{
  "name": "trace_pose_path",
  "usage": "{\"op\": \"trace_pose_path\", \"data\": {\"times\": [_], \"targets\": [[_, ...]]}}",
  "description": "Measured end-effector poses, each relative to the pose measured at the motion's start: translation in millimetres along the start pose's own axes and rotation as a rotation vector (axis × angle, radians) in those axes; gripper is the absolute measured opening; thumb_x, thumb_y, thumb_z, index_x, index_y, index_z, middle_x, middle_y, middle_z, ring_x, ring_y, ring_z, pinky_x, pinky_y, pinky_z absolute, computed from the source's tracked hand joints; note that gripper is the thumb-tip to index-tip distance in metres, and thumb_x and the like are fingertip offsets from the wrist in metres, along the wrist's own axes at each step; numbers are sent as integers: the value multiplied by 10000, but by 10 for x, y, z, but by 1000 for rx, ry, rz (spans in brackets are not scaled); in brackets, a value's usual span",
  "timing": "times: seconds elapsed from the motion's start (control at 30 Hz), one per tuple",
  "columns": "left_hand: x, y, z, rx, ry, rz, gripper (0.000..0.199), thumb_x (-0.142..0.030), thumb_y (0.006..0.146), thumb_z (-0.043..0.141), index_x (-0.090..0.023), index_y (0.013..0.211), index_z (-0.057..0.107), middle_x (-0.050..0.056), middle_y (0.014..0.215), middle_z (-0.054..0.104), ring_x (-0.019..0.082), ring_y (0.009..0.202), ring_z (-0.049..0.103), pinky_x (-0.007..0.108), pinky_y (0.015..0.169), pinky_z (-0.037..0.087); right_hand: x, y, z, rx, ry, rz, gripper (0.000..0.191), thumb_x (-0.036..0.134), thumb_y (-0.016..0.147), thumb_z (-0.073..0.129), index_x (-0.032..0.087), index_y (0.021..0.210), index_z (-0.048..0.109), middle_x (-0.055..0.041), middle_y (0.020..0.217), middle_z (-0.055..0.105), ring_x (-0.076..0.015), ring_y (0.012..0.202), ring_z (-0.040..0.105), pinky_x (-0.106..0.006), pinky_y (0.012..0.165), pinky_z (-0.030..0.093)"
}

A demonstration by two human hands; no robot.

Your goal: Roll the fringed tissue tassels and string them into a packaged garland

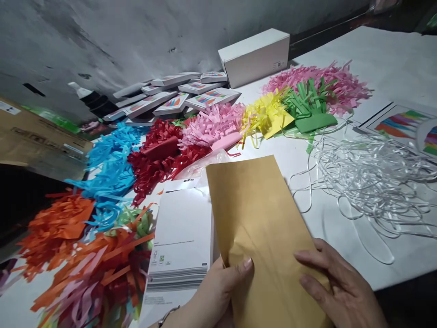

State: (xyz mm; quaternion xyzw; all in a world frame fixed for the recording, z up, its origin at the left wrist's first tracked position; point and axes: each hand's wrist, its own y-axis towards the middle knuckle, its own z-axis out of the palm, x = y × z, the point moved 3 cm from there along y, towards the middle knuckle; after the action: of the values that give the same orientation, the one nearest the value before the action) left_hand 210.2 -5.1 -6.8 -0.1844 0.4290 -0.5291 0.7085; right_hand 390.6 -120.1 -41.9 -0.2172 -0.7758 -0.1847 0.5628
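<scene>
The left hand (223,284) is reaching in from the lower left, its wrist wearing a bracelet (170,314). It is gripping the brown paper (266,214) by the left edge: the thumb is lying flat across the upper face, pointing up and to the right and slightly creasing the sheet, while the other fingers are hiding beneath.

The right hand (344,282) is coming in from the lower right, its fingers curling loosely. Two fingertips are resting on the face near the right edge; whether this hand is also pinching the sheet, I cannot tell.

The paper is slanting between both hands, its far end pointing away from the person above the table (341,241). The white pack (180,228) is lying just left of it, the clear cord (375,182) is sprawling to its right, and yellow tassels (269,116) are sitting beyond its far end.
</scene>
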Motion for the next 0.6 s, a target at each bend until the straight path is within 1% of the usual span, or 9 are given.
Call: {"op": "trace_pose_path", "data": {"times": [0.07,0.1,0.17,0.23,0.3,0.4,0.5,0.6], "targets": [[-4,-12,16,-22,-5,2,399,-198,830,774,-129,1218,712,155,1061,790,334,1054,730,461,1033,495,15,24,19,16,-110,-101,215,405,825,766,292,1003,805,-53,1053,754,-197,940,755,-152,777,594],[-7,-19,14,-10,-22,-13,380,-230,835,773,-123,1196,724,156,1065,789,336,1062,726,455,1038,490,19,33,36,29,-143,-131,213,395,839,755,298,1024,800,-43,1006,760,-187,915,758,-148,770,596],[-2,-33,12,70,-72,-89,402,-345,825,779,-98,1141,751,168,1072,785,354,1096,709,442,1049,477,32,42,67,49,-157,-160,208,364,870,733,291,1057,788,-30,942,760,-168,851,762,-143,741,602],[8,-43,21,183,-107,-163,478,-429,801,783,-74,1121,762,182,1095,778,368,1132,689,424,1048,470,65,45,80,49,-132,-195,204,321,881,726,278,1074,776,-22,906,750,-155,798,757,-147,720,608],[17,-40,38,267,-124,-193,514,-441,804,767,-60,1149,753,187,1123,769,361,1140,685,404,1041,470,117,47,76,38,-115,-241,224,269,875,731,279,1096,764,-13,883,737,-145,766,750,-144,696,609],[37,-21,61,312,-148,-225,517,-447,857,694,-51,1185,740,181,1139,767,340,1126,694,388,1031,469,194,51,65,72,-83,-284,290,232,863,741,304,1144,745,-4,917,747,-145,784,755,-138,705,607],[41,-30,56,330,-163,-265,526,-457,858,676,-41,1174,745,174,1097,782,349,1154,679,384,1047,442,235,55,53,102,11,-249,298,242,854,756,345,1133,747,16,930,759,-135,778,758,-117,696,595],[27,-67,18,329,-172,-278,509,-447,849,679,-43,1147,760,162,1021,801,354,1147,682,374,1035,437,234,61,44,86,82,-138,229,282,853,763,351,1071,772,12,919,763,-142,774,758,-125,678,597]]}}
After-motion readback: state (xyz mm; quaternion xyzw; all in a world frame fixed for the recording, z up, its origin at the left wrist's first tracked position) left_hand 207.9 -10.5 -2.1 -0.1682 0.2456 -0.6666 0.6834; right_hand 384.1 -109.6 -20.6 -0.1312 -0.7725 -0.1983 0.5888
